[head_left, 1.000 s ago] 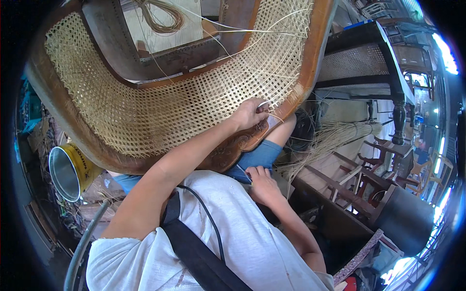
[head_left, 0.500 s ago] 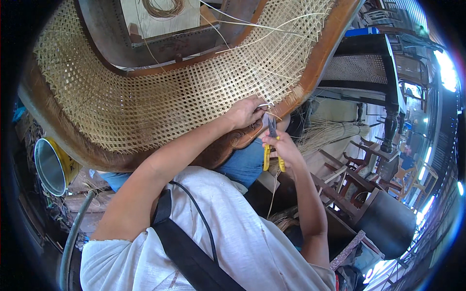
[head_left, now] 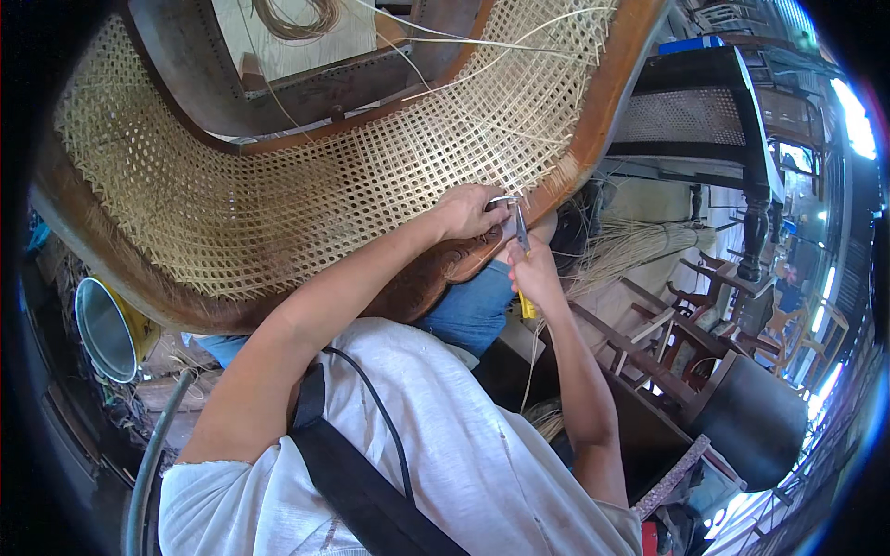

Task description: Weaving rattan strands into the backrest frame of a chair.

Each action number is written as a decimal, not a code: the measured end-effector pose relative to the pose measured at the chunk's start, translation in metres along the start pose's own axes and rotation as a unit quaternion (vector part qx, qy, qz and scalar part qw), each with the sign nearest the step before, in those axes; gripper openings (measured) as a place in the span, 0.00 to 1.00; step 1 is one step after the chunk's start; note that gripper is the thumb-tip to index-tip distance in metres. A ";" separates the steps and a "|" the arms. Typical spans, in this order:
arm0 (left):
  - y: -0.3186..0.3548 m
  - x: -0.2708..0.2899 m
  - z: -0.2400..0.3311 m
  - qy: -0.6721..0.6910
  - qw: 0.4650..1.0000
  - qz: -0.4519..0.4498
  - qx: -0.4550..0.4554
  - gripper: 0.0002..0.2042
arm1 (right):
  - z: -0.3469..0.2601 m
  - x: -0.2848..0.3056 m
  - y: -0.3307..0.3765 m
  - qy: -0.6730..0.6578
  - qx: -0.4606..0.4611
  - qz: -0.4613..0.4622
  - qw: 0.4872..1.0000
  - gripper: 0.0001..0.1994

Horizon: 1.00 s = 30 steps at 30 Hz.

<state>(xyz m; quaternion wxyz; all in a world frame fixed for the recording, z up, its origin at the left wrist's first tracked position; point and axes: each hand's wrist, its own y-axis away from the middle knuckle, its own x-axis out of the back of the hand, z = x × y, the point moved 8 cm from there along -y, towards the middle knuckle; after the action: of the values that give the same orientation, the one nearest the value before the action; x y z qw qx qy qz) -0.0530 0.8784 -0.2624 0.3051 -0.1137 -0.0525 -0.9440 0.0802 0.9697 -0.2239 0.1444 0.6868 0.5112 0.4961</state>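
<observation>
Yellow-handled scissors [head_left: 522,237], pointing forward, slightly left

From the person's head, one wide fisheye camera is looking down over the white shirt [head_left: 436,408], facing the left hand [head_left: 468,213], the right hand [head_left: 538,276] and the woven cane [head_left: 278,208] from close by, while its right side is taking in furniture [head_left: 756,422] farther off.

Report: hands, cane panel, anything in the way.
Left hand pinching pale curved piece at edge of cane panel. Right hand gripping yellow-handled scissors, tips close by. Loose strands across panel's upper right, away from scissors.
</observation>
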 end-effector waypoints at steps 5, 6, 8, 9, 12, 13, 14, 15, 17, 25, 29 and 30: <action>-0.008 -0.002 -0.020 0.146 0.982 -0.004 0.116 0.07 | 0.017 -0.002 0.028 -0.026 0.049 0.015 0.998 0.10; -0.010 -0.003 -0.019 0.137 0.984 -0.003 0.113 0.07 | 0.025 -0.006 0.034 -0.030 0.036 -0.001 0.999 0.10; -0.008 -0.004 -0.025 0.148 0.974 0.003 0.172 0.08 | 0.036 -0.012 0.043 -0.039 0.024 -0.017 0.999 0.11; -0.008 -0.005 -0.025 0.153 0.972 0.009 0.179 0.08 | 0.041 -0.015 0.047 -0.058 0.019 -0.032 0.998 0.11; -0.006 -0.001 -0.022 0.113 0.976 0.035 0.180 0.08 | 0.050 -0.021 0.051 -0.091 0.001 -0.050 0.995 0.12; -0.006 -0.002 -0.022 0.106 0.977 0.033 0.182 0.08 | 0.051 -0.022 0.052 -0.103 0.002 -0.053 0.993 0.11; -0.005 -0.002 -0.023 0.116 0.974 0.044 0.188 0.07 | 0.052 -0.023 0.052 -0.115 0.002 -0.056 0.992 0.10; -0.005 -0.002 -0.025 0.130 0.971 0.049 0.197 0.07 | 0.052 -0.024 0.051 -0.120 0.004 -0.055 0.991 0.10; -0.006 -0.006 -0.025 0.134 0.973 0.037 0.186 0.08 | 0.051 -0.025 0.050 -0.129 0.009 -0.056 0.990 0.11; 0.002 -0.003 -0.022 0.111 0.981 0.060 0.149 0.16 | 0.049 -0.027 0.049 -0.161 0.019 -0.043 0.986 0.12; 0.002 0.007 -0.032 0.148 0.969 0.112 0.161 0.13 | 0.051 -0.027 0.048 -0.170 0.024 -0.024 0.985 0.12; 0.001 0.007 -0.033 0.147 0.971 0.118 0.149 0.13 | 0.051 -0.028 0.048 -0.169 0.029 -0.022 0.985 0.12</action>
<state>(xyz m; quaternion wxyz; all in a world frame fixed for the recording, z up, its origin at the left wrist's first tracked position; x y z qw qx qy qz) -0.0639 0.8677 -0.2922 0.4326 0.0683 -0.1336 -0.8890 0.1493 0.9411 -0.2285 0.2200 0.7535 0.5081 0.3545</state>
